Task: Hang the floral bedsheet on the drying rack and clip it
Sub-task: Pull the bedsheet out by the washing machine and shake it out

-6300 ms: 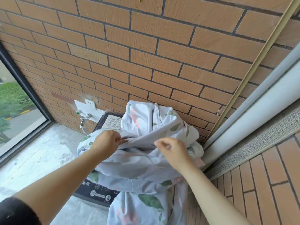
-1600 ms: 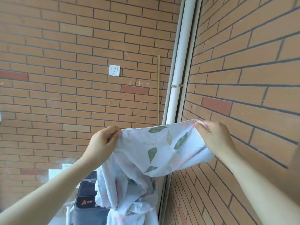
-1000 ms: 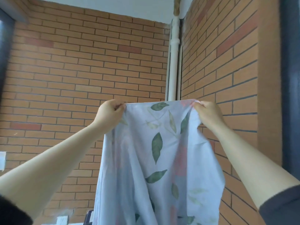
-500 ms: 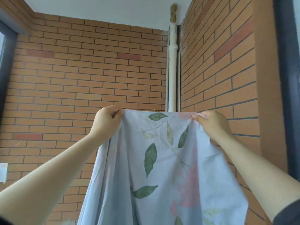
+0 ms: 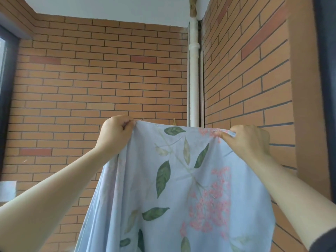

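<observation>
1. Soft, even daylight fills the space; the white ceiling is bright.
2. Shadows are faint on the brick wall.
3. Wide-angle bend bows lines near the edges; corners look slightly soft.

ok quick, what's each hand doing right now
Left hand: closed, gripping the floral bedsheet at its top edge.
Right hand: closed, gripping the same edge.
</observation>
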{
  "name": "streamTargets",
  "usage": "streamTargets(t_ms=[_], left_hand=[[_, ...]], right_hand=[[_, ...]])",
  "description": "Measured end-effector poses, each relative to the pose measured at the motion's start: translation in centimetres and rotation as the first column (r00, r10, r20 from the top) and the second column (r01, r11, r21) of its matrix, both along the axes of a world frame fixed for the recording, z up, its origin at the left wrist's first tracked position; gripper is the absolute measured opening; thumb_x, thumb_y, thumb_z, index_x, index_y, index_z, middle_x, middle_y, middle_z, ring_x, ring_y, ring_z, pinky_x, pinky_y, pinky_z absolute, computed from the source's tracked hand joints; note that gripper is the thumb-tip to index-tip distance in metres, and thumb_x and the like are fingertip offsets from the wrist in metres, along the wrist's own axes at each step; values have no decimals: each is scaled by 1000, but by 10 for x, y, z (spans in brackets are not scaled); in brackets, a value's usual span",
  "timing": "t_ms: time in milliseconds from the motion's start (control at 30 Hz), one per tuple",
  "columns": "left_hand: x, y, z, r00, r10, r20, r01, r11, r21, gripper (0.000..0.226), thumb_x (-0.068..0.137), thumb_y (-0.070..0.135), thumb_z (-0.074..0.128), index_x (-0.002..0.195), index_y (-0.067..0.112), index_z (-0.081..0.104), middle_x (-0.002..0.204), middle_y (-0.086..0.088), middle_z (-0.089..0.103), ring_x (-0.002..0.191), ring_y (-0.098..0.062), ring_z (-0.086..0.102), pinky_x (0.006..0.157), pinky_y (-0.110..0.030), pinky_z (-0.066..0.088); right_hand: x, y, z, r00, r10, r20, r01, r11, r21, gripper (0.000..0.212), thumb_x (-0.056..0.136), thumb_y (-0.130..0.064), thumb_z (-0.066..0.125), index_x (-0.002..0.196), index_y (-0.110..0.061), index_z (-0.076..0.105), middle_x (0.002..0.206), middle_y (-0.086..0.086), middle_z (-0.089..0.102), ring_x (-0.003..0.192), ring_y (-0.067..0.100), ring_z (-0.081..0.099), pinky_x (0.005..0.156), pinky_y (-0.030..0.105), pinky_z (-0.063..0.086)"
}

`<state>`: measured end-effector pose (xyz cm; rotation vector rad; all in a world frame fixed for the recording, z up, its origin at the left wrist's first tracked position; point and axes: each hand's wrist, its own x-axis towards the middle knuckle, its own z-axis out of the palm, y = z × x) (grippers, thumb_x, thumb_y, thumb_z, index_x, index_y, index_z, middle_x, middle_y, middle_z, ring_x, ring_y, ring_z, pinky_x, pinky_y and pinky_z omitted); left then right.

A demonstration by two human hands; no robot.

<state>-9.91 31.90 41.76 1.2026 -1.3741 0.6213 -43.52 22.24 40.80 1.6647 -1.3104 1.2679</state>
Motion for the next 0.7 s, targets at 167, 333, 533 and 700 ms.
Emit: streamTargets(t_ms=[167,333,533,700], left_hand=[[-3,-1,-32,996,-16,-88,27,992,122,23,92,13,52,78,3,67,58,-7,48,57,-21,40,54,-27,33],[-13,-3,-80,986,-24,-166,61,974,220,26,91,13,51,76,-7,60,58,-8,40,55,-18,32,51,-28,26],[-49,3,-126,973,-189,-135,217,946,239,22,92,13,53,74,9,65,48,10,44,49,-7,39,48,-15,32],[-59,13,-177,951,-289,-111,309,884,350,23,93,16,55,72,22,63,47,9,39,47,-8,35,48,-17,28]], right_hand=[[11,-2,-30,970,191,150,-205,975,87,60,83,-55,64,54,-11,37,48,0,38,52,24,39,46,27,21],[43,22,-71,775,519,361,-604,777,179,23,77,-43,77,83,-25,64,67,-7,55,63,1,54,56,21,38],[88,43,-124,675,674,300,-735,581,349,61,77,-42,77,133,-39,55,119,-20,59,98,0,53,78,0,36],[93,40,-181,578,711,400,-780,337,527,41,87,-27,70,120,-49,61,120,-21,64,113,4,56,97,22,46]])
